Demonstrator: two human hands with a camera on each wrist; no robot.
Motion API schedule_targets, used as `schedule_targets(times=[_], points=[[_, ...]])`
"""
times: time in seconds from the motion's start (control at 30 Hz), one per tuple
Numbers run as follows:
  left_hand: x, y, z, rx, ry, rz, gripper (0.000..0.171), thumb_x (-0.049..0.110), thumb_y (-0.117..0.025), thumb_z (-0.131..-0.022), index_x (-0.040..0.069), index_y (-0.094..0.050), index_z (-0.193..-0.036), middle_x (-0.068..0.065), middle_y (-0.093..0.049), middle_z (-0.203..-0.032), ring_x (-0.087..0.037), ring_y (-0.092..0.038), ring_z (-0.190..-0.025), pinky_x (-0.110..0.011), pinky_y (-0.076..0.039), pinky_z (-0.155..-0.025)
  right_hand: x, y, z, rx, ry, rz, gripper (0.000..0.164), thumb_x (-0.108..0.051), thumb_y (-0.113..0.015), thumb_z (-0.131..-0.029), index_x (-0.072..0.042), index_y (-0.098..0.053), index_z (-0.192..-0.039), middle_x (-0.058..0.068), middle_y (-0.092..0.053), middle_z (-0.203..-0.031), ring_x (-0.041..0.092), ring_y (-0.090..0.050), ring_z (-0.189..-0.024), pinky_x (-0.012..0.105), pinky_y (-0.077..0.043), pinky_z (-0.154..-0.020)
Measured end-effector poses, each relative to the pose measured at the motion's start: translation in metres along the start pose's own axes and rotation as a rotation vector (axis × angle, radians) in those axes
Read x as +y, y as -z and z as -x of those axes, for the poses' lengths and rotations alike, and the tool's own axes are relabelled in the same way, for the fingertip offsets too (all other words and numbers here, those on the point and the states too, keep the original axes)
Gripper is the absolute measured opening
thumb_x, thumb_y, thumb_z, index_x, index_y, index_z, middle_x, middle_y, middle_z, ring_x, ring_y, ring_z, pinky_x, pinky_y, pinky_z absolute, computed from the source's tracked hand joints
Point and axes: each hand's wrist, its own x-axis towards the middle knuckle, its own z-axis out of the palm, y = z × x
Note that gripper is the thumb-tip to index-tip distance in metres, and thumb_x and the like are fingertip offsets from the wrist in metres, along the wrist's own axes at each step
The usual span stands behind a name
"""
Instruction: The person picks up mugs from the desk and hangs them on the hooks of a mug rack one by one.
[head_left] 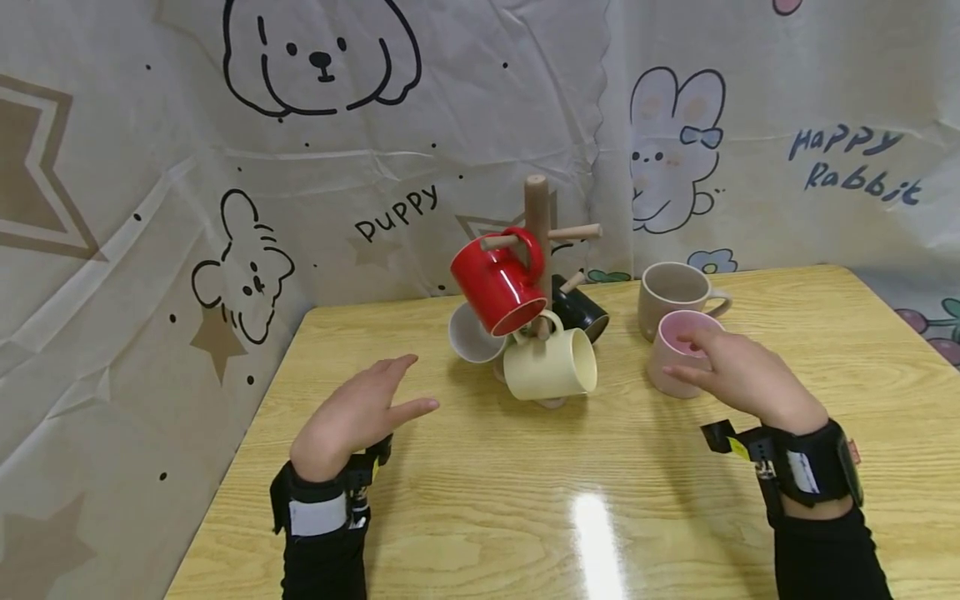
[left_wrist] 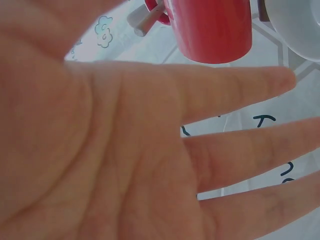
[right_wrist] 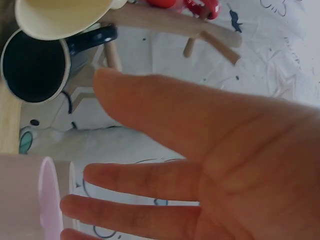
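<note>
My left hand (head_left: 348, 414) is held over the left of the table, fingers straight and thumb apart, nothing in it. My right hand (head_left: 750, 377) is empty too; its straight fingers overlap the mouth of a pink mug (head_left: 667, 377) in the head view. In the right wrist view the fingertips (right_wrist: 75, 204) come close to that mug's rim. Between the hands stands a wooden mug tree (head_left: 537, 204). A tilted red mug (head_left: 491, 279) hangs by its handle on an upper peg. Lower down are a cream mug (head_left: 543, 368), a black mug (head_left: 581, 310) and a white mug (head_left: 472, 333).
A beige-grey mug (head_left: 660, 304) stands upright right behind the pink one, handle to the right. Upper pegs (head_left: 577, 232) stick out from the post. The wooden table (head_left: 480, 500) ends at a printed cloth (head_left: 480, 108) hung behind and along the left.
</note>
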Motion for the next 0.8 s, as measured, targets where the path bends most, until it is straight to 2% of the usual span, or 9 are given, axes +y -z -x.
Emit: schedule_targets(times=[0.1,0.23,0.37,0.47,0.57,0.63,0.8], points=[[0.0,0.0,0.001,-0.019,-0.002,0.005,0.069,0.045,-0.054,-0.089,0.001,-0.035,-0.139,-0.022,-0.042,-0.139,-0.037,-0.04,-0.128,-0.051,-0.034,-0.103,0.002,-0.003,-0.004,0.057,0.022,0.02,0.039,-0.029,-0.061,-0.088,-0.007,-0.051,-0.119,0.019,-0.064,-0.102,0.031,-0.061,-0.089,0.045,-0.05,-0.069],[0.001,0.0,0.002,-0.033,-0.002,0.002,0.068,0.045,-0.054,-0.089,0.003,-0.036,-0.139,-0.021,-0.044,-0.138,-0.036,-0.042,-0.127,-0.05,-0.035,-0.103,-0.003,-0.009,-0.011,0.205,0.059,0.032,0.034,-0.031,-0.061,-0.088,-0.003,-0.061,-0.109,0.017,-0.066,-0.094,0.028,-0.062,-0.08,0.043,-0.05,-0.066],[0.003,0.001,0.002,-0.042,-0.016,0.001,0.067,0.045,-0.053,-0.09,0.003,-0.036,-0.139,-0.021,-0.045,-0.137,-0.037,-0.042,-0.127,-0.05,-0.035,-0.103,-0.013,-0.011,-0.017,0.357,0.083,-0.03,0.036,-0.027,-0.062,-0.088,0.003,-0.063,-0.107,0.023,-0.066,-0.1,0.037,-0.064,-0.084,0.05,-0.051,-0.071],[0.006,0.001,0.001,-0.048,-0.024,-0.003,0.067,0.045,-0.053,-0.09,0.002,-0.037,-0.138,-0.021,-0.045,-0.137,-0.037,-0.042,-0.127,-0.051,-0.035,-0.103,-0.023,-0.005,-0.025,0.446,0.114,-0.096,0.035,-0.023,-0.063,-0.087,0.004,-0.062,-0.109,0.024,-0.065,-0.101,0.037,-0.063,-0.087,0.051,-0.051,-0.074],[0.007,0.0,0.001,-0.055,-0.021,-0.008,0.067,0.045,-0.053,-0.09,0.002,-0.037,-0.138,-0.021,-0.044,-0.138,-0.037,-0.041,-0.127,-0.051,-0.034,-0.103,-0.036,0.008,-0.039,0.474,0.13,-0.131,0.039,-0.026,-0.062,-0.088,0.003,-0.06,-0.113,0.021,-0.065,-0.1,0.035,-0.063,-0.087,0.049,-0.051,-0.076],[0.007,0.0,0.0,-0.057,-0.02,-0.012,0.067,0.045,-0.054,-0.089,0.002,-0.038,-0.138,-0.021,-0.044,-0.138,-0.038,-0.042,-0.127,-0.051,-0.034,-0.103,-0.044,0.016,-0.05,0.462,0.128,-0.136,0.04,-0.031,-0.061,-0.088,0.001,-0.059,-0.113,0.019,-0.065,-0.1,0.033,-0.063,-0.087,0.047,-0.051,-0.076],[0.009,-0.002,-0.001,-0.057,-0.019,-0.025,0.066,0.044,-0.056,-0.088,0.002,-0.039,-0.137,-0.021,-0.046,-0.137,-0.038,-0.043,-0.126,-0.051,-0.035,-0.103,-0.06,0.028,-0.079,0.41,0.123,-0.154,0.04,-0.039,-0.061,-0.087,-0.003,-0.057,-0.102,0.015,-0.063,-0.093,0.026,-0.059,-0.084,0.036,-0.045,-0.071]])
